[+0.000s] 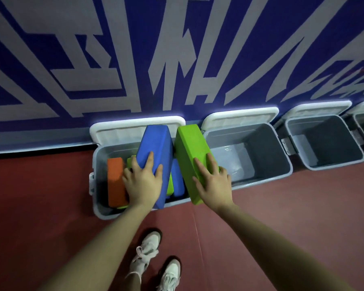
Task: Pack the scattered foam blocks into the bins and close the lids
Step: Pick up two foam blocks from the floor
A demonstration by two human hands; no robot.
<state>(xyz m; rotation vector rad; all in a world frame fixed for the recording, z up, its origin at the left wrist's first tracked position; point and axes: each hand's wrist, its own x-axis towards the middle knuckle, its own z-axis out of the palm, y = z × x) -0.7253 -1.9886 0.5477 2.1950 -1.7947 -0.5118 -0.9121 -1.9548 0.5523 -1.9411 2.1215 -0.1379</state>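
Two blocks hang over the left bin (97,164): left hand (143,181) grips the blue block (156,148), right hand (213,183) the green block (189,156), long axes tilted toward the wall.

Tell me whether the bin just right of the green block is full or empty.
Empty as far as shows: the second bin has bare grey walls and floor, no blocks visible, and its white lid stands open against the wall.

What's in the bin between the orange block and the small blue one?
A green block stands between the orange block and the small blue block; the head view shows it, mostly hidden behind the left hand.
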